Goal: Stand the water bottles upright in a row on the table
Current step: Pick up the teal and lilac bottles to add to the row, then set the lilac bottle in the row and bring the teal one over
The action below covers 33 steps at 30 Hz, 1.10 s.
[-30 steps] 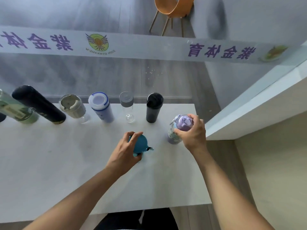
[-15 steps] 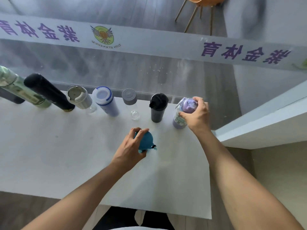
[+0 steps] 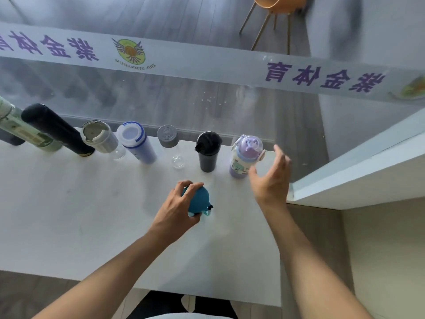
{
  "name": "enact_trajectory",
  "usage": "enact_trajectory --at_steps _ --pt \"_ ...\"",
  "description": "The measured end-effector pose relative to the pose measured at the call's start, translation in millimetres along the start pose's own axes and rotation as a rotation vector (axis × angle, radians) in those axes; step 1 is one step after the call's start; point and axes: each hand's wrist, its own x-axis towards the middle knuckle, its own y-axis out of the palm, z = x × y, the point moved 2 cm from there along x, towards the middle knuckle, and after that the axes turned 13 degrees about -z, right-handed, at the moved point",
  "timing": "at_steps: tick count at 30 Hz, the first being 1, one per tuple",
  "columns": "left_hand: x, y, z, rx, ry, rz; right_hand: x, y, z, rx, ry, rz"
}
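Several bottles stand upright in a row along the far edge of the white table [image 3: 69,215]. At the row's right end stands a purple-lidded bottle [image 3: 245,157] with a cartoon print, beside a black tumbler [image 3: 208,151]. My right hand [image 3: 271,178] hovers just right of the purple bottle, fingers spread, touching nothing. Nearer me, my left hand [image 3: 178,208] grips a teal bottle [image 3: 200,201] from above; its body is mostly hidden under the hand. Further left stand a clear bottle with a grey cap [image 3: 170,143], a white-and-blue bottle [image 3: 136,143], a grey-lidded cup [image 3: 100,138], a tall black flask [image 3: 55,128] and a green bottle [image 3: 20,130].
A glass partition with a white banner [image 3: 207,65] rises right behind the bottle row. A white ledge [image 3: 358,171] juts out at the table's right end. An orange chair [image 3: 273,10] stands on the floor beyond the glass.
My right hand carried the purple bottle back to the right end of the row, set it down and let go. The left hand kept its hold on the teal bottle.
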Motion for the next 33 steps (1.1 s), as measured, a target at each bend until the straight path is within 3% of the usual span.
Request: enact_trajectory --at_steps 2,5,7,10,14,19,22,25,33 --pt "3.5 6.5 -12.3 -0.019 0.031 0.008 -39.3 -16.6 -12.5 -0.011 -0.027 0.009" --pt "9.7 17.5 -34.6 -0.086 0.078 0.042 -92.9 -22.1 -30.9 -0.009 0.093 0.438" --pt "14.0 24.5 -49.8 -0.128 0.110 0.071 -114.4 -21.7 -38.7 0.006 0.103 0.575" --pt "20.0 30.4 -71.0 -0.173 0.151 0.100 -119.3 -19.7 -41.5 0.105 0.109 0.522" --pt "34.3 27.7 -88.6 -0.205 0.200 0.195 -107.3 -16.9 -54.1 0.198 0.284 0.436" --pt "103.7 -8.1 -68.7 0.150 0.311 -0.247 -90.6 -17.9 -75.0 0.213 0.364 0.315" --pt "142.6 -9.9 -45.1 0.376 0.182 -0.064 -86.7 -16.4 -80.5 0.226 0.349 0.330" --pt "158.3 2.1 -31.8 0.379 0.095 0.121 -87.0 -16.7 -82.0 0.235 0.352 0.345" --pt "161.3 1.8 -14.2 0.226 0.022 0.108 -79.1 -17.7 -75.5 0.226 0.340 0.345"
